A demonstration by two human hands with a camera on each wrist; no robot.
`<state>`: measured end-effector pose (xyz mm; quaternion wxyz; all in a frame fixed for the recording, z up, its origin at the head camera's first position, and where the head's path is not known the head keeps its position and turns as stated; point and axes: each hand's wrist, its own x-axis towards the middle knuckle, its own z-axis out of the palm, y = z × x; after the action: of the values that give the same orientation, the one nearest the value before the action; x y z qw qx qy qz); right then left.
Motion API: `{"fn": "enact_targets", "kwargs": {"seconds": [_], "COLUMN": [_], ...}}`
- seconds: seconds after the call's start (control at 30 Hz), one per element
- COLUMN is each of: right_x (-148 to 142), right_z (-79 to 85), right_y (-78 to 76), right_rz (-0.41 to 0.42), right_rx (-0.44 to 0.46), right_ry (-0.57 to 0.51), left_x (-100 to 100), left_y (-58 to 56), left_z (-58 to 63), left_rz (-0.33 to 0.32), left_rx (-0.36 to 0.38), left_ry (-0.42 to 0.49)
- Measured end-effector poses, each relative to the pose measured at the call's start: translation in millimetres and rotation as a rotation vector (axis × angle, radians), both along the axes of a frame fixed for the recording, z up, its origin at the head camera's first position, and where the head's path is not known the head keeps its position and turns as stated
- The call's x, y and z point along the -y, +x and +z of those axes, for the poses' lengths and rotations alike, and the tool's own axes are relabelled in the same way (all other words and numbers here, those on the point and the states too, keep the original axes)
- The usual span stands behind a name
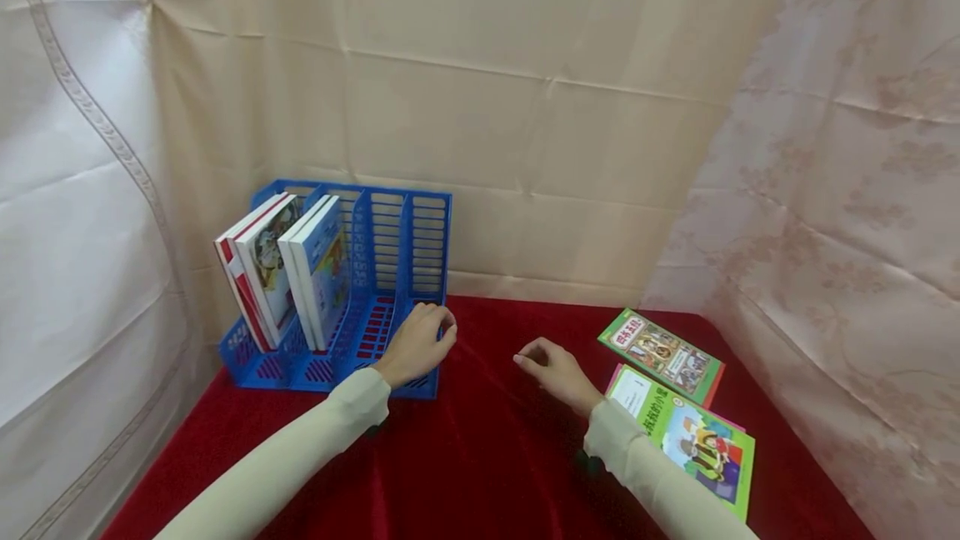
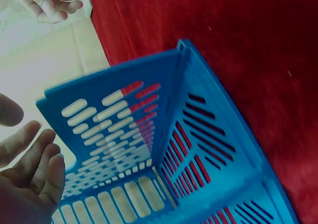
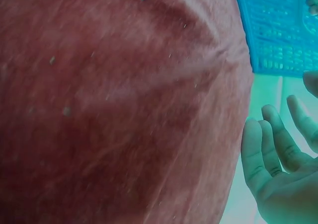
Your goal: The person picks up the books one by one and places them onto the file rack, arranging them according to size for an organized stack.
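My left hand (image 1: 417, 343) hovers at the right end of the blue file rack (image 1: 429, 200), its fingers loosely bent around nothing. In the left wrist view the same hand (image 2: 32, 172) is beside the rack's slotted end panel (image 2: 114, 110). Over the red cloth, right of the rack, my right hand (image 1: 557, 373) holds nothing, thumb and fingers apart. Two pairs of books stand in the rack's left compartments: white-spined books with red (image 1: 258, 269) and blue-covered books (image 1: 318, 269). Just right of my right hand lies a green book (image 1: 712, 448), partly hidden by the sleeve.
A second book with a green and grey cover (image 1: 663, 352) lies behind the green one, near the right edge of the red-covered table (image 1: 480, 473). Pink edges show under the green book. Beige cloth (image 1: 525, 107) hangs behind the table, with pale drapes at both sides.
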<state>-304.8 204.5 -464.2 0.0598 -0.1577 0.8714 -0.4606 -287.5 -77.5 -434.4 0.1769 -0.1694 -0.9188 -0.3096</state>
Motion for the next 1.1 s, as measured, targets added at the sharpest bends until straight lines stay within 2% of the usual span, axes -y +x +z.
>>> {"fn": "enact_targets", "kwargs": {"seconds": [0.17, 0.37, 0.63, 0.9, 1.1], "right_x": [-12, -31, -61, -90, -105], "right_z": [-4.1, -5.9, -4.2, -0.7, -3.4], "right_y": [3.3, 7.4, 8.0, 9.1, 13.2], "right_rz": [-0.029, -0.087, -0.142, -0.172, -0.2], "right_rx": [0.016, 0.032, 0.068, 0.047, 0.039], "right_ry": [-0.01, -0.003, -0.002, 0.013, 0.037], "left_x": [-10, -22, -44, -63, -74], "left_y": [2.7, 2.0, 2.3, 1.3, 5.9], "left_z": [-5.4, -10.7, -9.0, -8.2, -10.3], "left_rz": [-0.016, -0.022, -0.109, -0.164, -0.2], "left_rx": [0.025, -0.004, -0.052, -0.026, -0.002], "left_ry": [-0.007, -0.035, -0.069, -0.068, -0.049]}}
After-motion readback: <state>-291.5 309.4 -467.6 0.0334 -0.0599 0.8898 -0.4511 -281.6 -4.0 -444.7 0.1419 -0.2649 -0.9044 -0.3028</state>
